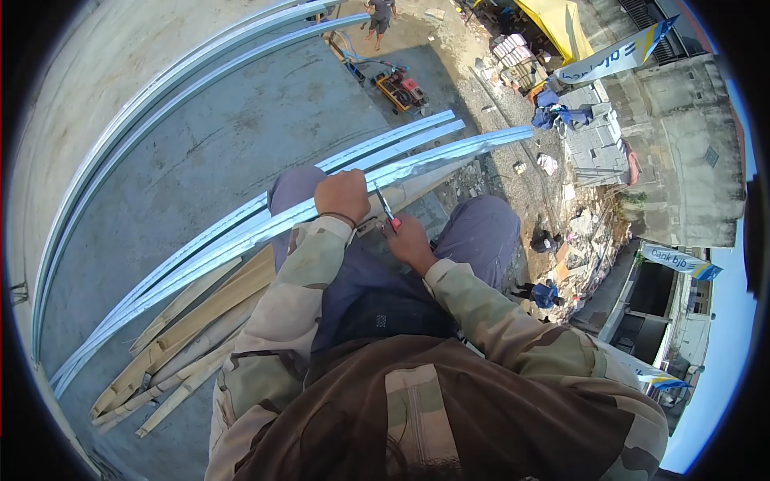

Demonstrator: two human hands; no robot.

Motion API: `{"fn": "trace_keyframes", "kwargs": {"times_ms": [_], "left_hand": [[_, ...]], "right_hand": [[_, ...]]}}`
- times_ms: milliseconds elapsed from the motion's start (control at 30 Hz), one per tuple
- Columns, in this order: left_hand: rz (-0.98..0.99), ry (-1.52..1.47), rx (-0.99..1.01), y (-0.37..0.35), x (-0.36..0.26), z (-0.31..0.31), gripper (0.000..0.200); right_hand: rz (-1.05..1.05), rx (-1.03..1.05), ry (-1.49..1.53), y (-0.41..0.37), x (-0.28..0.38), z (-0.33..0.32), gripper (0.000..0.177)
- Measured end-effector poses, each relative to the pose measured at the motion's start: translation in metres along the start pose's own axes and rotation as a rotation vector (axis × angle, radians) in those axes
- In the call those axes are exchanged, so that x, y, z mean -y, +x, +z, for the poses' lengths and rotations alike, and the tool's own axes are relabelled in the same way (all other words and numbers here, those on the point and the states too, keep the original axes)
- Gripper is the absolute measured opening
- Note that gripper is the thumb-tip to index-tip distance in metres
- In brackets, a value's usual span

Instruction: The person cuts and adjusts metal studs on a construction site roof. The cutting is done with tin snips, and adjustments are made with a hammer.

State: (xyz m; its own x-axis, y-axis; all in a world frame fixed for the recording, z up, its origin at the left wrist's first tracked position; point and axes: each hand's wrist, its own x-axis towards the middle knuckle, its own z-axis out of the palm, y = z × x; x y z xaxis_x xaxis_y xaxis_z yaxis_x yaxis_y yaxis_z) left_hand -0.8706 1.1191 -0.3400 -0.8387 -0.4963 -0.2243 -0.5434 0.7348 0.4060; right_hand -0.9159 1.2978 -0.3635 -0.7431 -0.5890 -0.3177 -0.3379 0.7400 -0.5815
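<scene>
Long silvery metal profiles (449, 152) run across my lap from the lower left to the upper right. My left hand (342, 196) is closed over the nearest profile, above my left knee. In my right hand (407, 240), between my knees, is a cutting tool with red handles (394, 224). Its dark blades point up and touch or nearly touch the edge of the nearest profile, just right of my left hand. The exact contact of the blades cannot be made out.
More metal profiles (160, 96) curve along the left. Bamboo and wood pieces (192, 321) lie at lower left. A red and yellow machine (401, 90) stands ahead near a person (380, 18). Rubble (581, 256), grey blocks (597, 144) and people (545, 294) are below at right.
</scene>
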Motion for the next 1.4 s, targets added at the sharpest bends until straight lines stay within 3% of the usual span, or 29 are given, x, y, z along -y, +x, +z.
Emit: {"fn": "trace_keyframes", "kwargs": {"times_ms": [133, 200, 233, 300, 400, 533, 633, 733, 833, 900, 933, 1033, 1167, 1233, 1300, 1400], "left_hand": [[-0.011, 0.004, 0.005, 0.007, 0.008, 0.002, 0.021], [-0.016, 0.015, 0.089, 0.009, 0.007, -0.002, 0.025], [-0.012, 0.015, 0.095, 0.012, 0.009, -0.004, 0.025], [0.004, -0.03, 0.285, 0.018, 0.012, -0.013, 0.027], [-0.013, -0.008, 0.178, 0.007, 0.007, -0.005, 0.03], [-0.014, 0.005, 0.179, 0.004, 0.005, -0.009, 0.034], [0.006, 0.016, 0.229, 0.011, 0.008, -0.015, 0.039], [0.023, 0.022, 0.278, 0.018, 0.011, -0.019, 0.048], [0.04, -0.041, 0.372, 0.029, 0.018, -0.017, 0.061], [0.036, -0.047, 0.39, 0.033, 0.013, -0.016, 0.061], [0.012, -0.06, 0.407, 0.033, 0.02, -0.019, 0.061], [0.064, -0.062, 0.415, 0.046, 0.038, 0.002, 0.062], [0.031, -0.025, 0.395, 0.038, 0.027, -0.009, 0.058], [0.022, 0.023, 0.394, 0.029, 0.015, -0.007, 0.058], [-0.046, 0.07, 0.281, 0.02, 0.006, -0.011, 0.059], [0.016, 0.066, 0.307, 0.025, 0.012, -0.017, 0.056]], "right_hand": [[0.121, 0.129, -0.019, 0.001, 0.032, -0.02, 0.038], [0.216, 0.3, 0.032, 0.005, 0.039, -0.027, 0.039], [0.223, 0.3, 0.033, 0.005, 0.033, -0.023, 0.039], [0.012, 0.126, -0.039, 0.005, 0.014, -0.01, 0.034], [-0.025, 0.028, 0.084, -0.003, -0.001, 0.006, 0.031], [-0.062, 0.005, 0.109, -0.005, -0.006, 0.002, 0.032], [-0.007, 0.132, 0.155, -0.008, 0.013, -0.021, 0.036], [0.043, 0.204, 0.255, -0.009, 0.016, -0.027, 0.042], [0.076, 0.237, 0.525, -0.008, 0.011, -0.026, 0.046], [0.211, 0.372, 0.78, -0.008, 0.012, -0.027, 0.05], [0.179, 0.401, 0.798, -0.005, 0.02, -0.021, 0.05], [0.202, 0.34, 0.862, -0.017, 0.027, -0.035, 0.049], [0.111, 0.399, 0.69, -0.013, 0.028, -0.037, 0.046], [-0.024, 0.266, 0.093, -0.013, 0.027, -0.03, 0.041], [-0.039, 0.248, 0.087, -0.019, 0.026, -0.027, 0.038], [-0.075, 0.201, 0.072, -0.017, 0.027, -0.023, 0.035]]}}
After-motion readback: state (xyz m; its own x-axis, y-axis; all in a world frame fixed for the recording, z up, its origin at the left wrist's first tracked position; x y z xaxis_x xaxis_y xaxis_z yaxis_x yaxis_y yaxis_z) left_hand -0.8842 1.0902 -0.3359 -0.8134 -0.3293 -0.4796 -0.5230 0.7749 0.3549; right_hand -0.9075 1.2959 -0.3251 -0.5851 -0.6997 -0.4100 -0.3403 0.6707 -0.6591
